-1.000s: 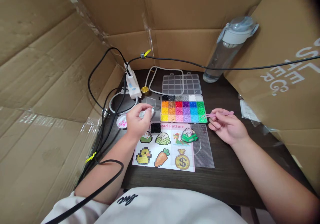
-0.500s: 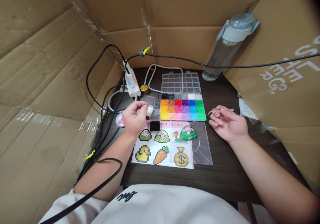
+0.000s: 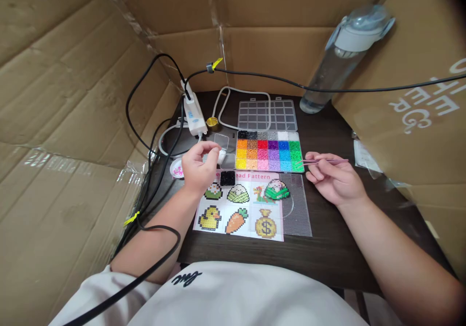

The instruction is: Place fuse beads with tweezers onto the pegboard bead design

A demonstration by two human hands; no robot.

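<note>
My left hand (image 3: 196, 168) is closed, pinching something small over a small white container (image 3: 220, 157) left of the bead box; I cannot make out what it pinches. My right hand (image 3: 335, 178) holds pink tweezers (image 3: 320, 161), their tips pointing left at the green corner of the bead box (image 3: 268, 151), which has several coloured compartments. Below lies a paper pattern sheet (image 3: 238, 207) with a duck, a carrot and a money bag. A partly beaded green-and-white figure (image 3: 276, 190) sits on a clear pegboard (image 3: 296, 204). A small black bead square (image 3: 227, 178) rests on the sheet's top.
The dark table (image 3: 327, 253) is walled in by cardboard. An empty clear box lid (image 3: 267, 116) lies behind the beads, a water bottle (image 3: 342, 59) leans at the back right, a white power adapter (image 3: 194, 114) and black cables sit at the back left. A small pink dish (image 3: 176, 169) lies by my left hand.
The tweezers have straightened to lie level, tips toward the bead box. My left hand has stayed over the small white container. The view shifted slightly.
</note>
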